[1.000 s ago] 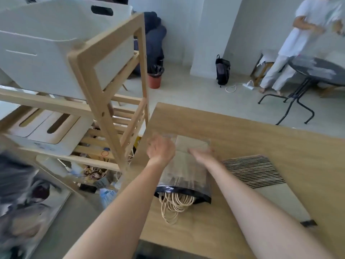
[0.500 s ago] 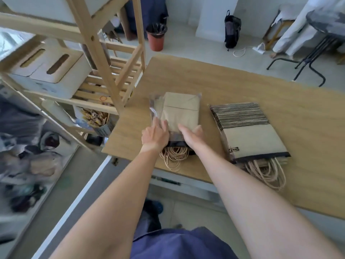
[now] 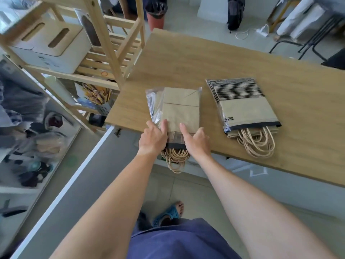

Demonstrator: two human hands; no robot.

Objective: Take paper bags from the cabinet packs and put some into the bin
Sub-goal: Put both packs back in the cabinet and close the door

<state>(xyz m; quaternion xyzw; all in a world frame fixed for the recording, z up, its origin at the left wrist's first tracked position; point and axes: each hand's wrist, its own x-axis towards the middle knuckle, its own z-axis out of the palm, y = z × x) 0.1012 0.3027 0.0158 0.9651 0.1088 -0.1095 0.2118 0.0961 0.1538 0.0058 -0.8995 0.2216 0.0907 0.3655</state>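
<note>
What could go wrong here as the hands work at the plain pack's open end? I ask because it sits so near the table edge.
The plain pack lies with its open end at the table edge and its rope handles hang past it; a pull could slide the whole pack off.

The clear wrapper looks loose under the left hand, so it may bunch or tear instead of releasing bags.

The right hand may draw several bags together.

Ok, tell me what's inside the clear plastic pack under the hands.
The clear plastic pack holds plain brown paper bags lying flat; their twine handles spill out past the table edge. The left hand and right hand cover its opening, so the count stays hidden.
</note>
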